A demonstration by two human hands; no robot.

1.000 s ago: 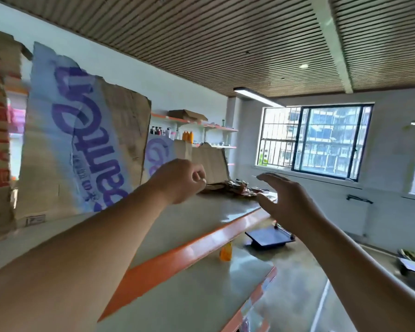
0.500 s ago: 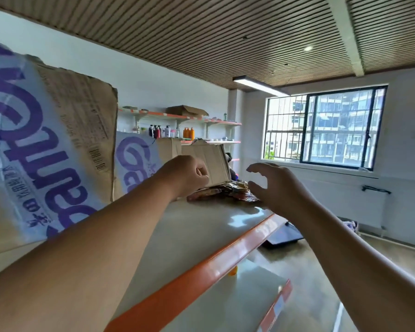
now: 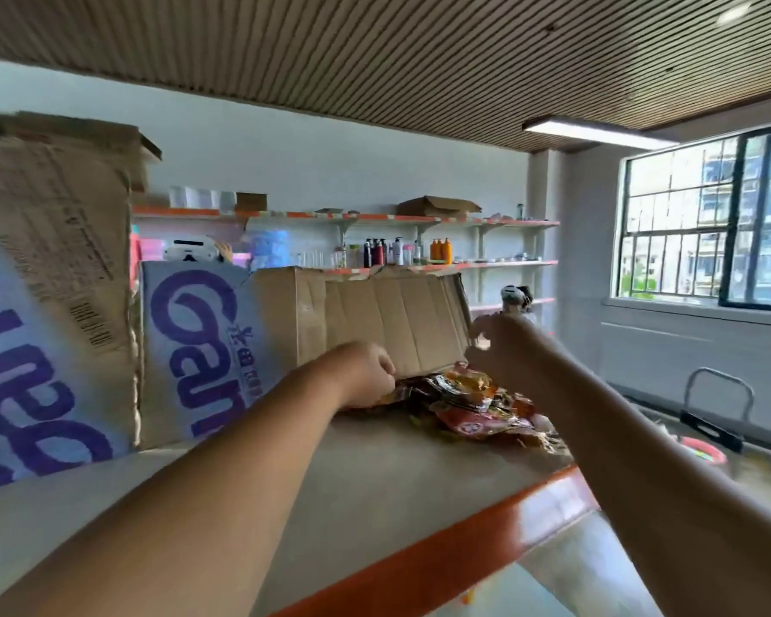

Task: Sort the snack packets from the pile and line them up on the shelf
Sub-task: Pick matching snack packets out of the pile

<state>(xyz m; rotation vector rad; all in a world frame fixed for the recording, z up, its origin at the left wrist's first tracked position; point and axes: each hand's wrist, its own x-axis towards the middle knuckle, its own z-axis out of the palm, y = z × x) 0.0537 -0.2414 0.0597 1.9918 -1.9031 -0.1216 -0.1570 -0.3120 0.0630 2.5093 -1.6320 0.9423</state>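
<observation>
Snack packets, crinkly foil, on orange-edged shelf before purple-lettered cardboard box. Left hand curled at pile, grip unclear; right hand blurred, fingers unreadable.

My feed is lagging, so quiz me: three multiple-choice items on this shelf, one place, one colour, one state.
1. The pile of shiny red and orange snack packets lies: A on the grey shelf before the brown cardboard sheet; B on the floor; C on the windowsill.
2. The shelf's front edge is: A blue; B orange; C green.
3. The packets are: A in a neat row; B heaped loosely; C boxed.
Answers: A, it lies on the shelf by the cardboard; B, the glossy lip is orange; B, they overlap untidily.
</observation>
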